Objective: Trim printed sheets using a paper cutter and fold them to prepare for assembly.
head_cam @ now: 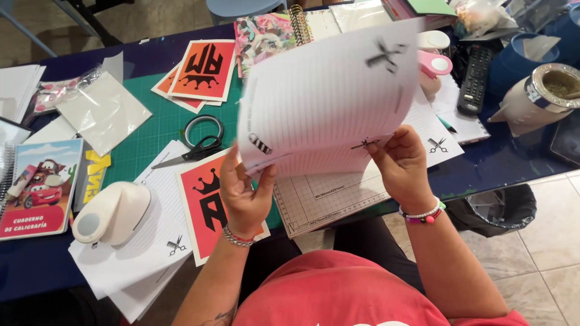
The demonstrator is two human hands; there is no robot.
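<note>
I hold a small stack of white lined sheets [329, 99] with printed scissor marks, lifted above the table and tilted. My left hand [244, 193] pinches the stack's lower left corner. My right hand [402, 163] grips its lower right edge. Under the sheets lies a clear gridded cutting board [329, 202]. A red card with a black crown letter [202, 205] rests just left of my left hand.
Black scissors [196, 145] lie on the green cutting mat [154, 130]. A white paper punch [112, 211] sits on loose sheets at the left, beside a children's notebook [39, 187]. Orange cards [202, 69], a remote [474, 78], a pink punch [435, 63] and a cup [559, 84] lie further back.
</note>
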